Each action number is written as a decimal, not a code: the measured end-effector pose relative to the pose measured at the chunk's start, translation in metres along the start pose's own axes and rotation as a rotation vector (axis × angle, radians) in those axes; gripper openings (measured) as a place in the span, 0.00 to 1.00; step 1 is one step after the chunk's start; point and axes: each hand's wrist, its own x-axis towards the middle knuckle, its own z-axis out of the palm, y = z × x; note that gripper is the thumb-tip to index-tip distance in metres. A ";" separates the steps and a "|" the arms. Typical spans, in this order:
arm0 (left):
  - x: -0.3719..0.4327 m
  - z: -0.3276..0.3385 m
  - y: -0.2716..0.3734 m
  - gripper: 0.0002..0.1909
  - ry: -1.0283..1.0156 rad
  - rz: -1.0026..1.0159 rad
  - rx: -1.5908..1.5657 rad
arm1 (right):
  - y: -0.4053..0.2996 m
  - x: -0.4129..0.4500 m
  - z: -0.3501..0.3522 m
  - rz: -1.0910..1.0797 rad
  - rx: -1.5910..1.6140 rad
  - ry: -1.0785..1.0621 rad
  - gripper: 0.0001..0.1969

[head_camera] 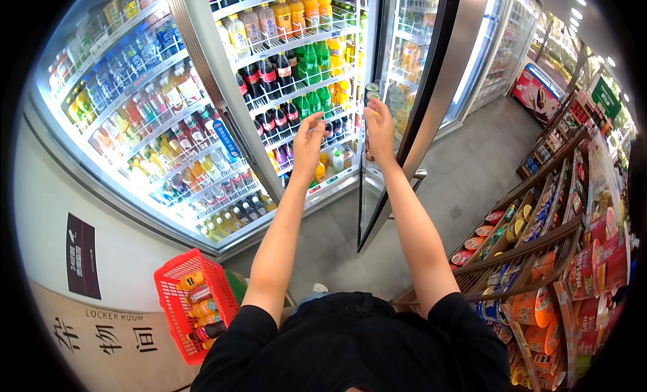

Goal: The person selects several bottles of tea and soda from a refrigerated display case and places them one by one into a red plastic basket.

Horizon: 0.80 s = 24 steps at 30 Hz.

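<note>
Both of my arms reach forward to an open drinks fridge. My left hand is raised in front of the lower shelves, fingers loosely curled and nothing visible in it. Behind it stand cola bottles and green soda bottles. My right hand is held up beside the open glass door, its fingers bent and apart, with no item seen in its grasp. Several cans show just beyond its fingertips; whether some are reflections I cannot tell. Orange drink bottles line a higher shelf.
A red plastic basket with several bottles stands at my left. Beside the open bay is a closed fridge door. Snack shelves run along my right, past the grey tiled floor. A chest freezer stands farther off.
</note>
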 end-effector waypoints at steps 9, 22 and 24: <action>0.047 -0.011 -0.030 0.17 -0.070 -0.059 -0.026 | -0.001 0.006 -0.003 0.061 -0.031 0.110 0.26; 0.116 -0.039 -0.076 0.18 -0.077 -0.071 0.025 | 0.056 0.075 0.040 0.060 -0.014 -0.008 0.27; 0.132 -0.046 -0.081 0.19 -0.052 -0.055 0.017 | 0.068 0.092 0.064 0.099 -0.004 -0.059 0.26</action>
